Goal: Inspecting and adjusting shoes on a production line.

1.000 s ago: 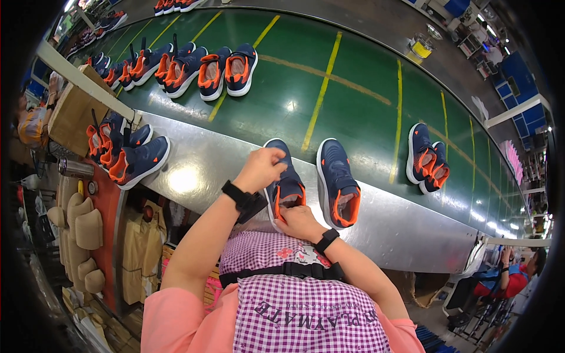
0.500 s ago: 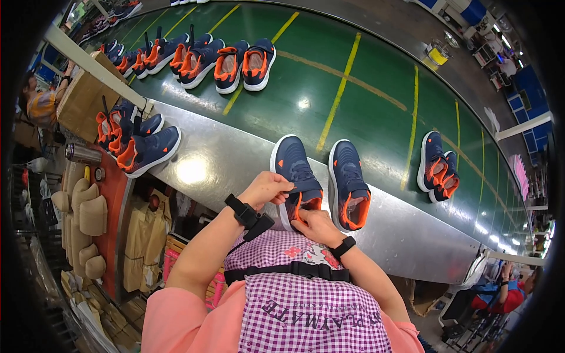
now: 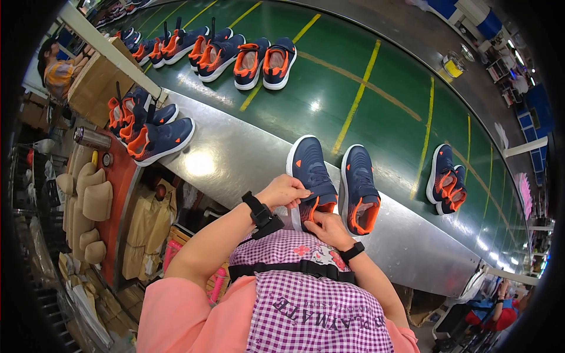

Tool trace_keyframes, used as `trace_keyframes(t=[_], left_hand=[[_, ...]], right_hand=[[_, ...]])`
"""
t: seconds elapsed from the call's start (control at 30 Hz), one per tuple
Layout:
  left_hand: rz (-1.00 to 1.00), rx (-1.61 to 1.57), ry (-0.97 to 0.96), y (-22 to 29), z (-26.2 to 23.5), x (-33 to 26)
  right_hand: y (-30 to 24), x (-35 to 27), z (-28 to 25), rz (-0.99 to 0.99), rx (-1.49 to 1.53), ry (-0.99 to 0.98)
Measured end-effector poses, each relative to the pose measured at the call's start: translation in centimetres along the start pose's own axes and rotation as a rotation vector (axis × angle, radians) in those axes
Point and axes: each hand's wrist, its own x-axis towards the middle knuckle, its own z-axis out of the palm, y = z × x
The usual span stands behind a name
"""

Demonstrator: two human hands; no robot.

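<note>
A navy sneaker (image 3: 308, 163) with orange lining and a white sole rests on the metal ledge in front of me, its toe pointing away. My left hand (image 3: 285, 193) is closed, pinching the end of the sneaker's strap at its left side. At the heel, my right hand (image 3: 332, 229) grips the collar, thumb at the opening and the other fingers partly hidden. Just to the right, apart from both hands, lies a matching sneaker (image 3: 358, 173) with its strap across the top.
The metal ledge (image 3: 235, 146) runs along a green conveyor belt (image 3: 329, 109). Several matching sneakers (image 3: 216, 59) line the belt at far left, and a pair (image 3: 442, 172) lies at right. More sneakers (image 3: 165, 138) crowd the ledge's left end, near a metal flask (image 3: 92, 138) and a post.
The whole view has shifted, so everything appears slightly farther right. Both hands stay on the same sneaker, the left still at the strap and the right at the heel.
</note>
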Motion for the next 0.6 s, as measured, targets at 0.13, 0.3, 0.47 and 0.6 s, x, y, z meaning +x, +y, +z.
trace_keyframes(t=[0.13,0.3,0.47,0.6], left_hand=[[-0.018,0.023,-0.039,-0.2,0.2,0.1],[-0.081,-0.083,-0.098,-1.3,0.2,0.2],[-0.055,-0.112,-0.080,-1.8,0.7,0.0],[0.000,-0.138,-0.020,-2.8,1.3,-0.1]], right_hand=[[-0.7,0.1,-0.7,0.099,-0.001,-0.081],[-0.5,0.3,-0.6,0.097,0.029,-0.100],[-0.5,0.5,-0.6,0.117,-0.014,-0.125],[-0.2,0.7,-0.3,0.058,-0.029,-0.111]])
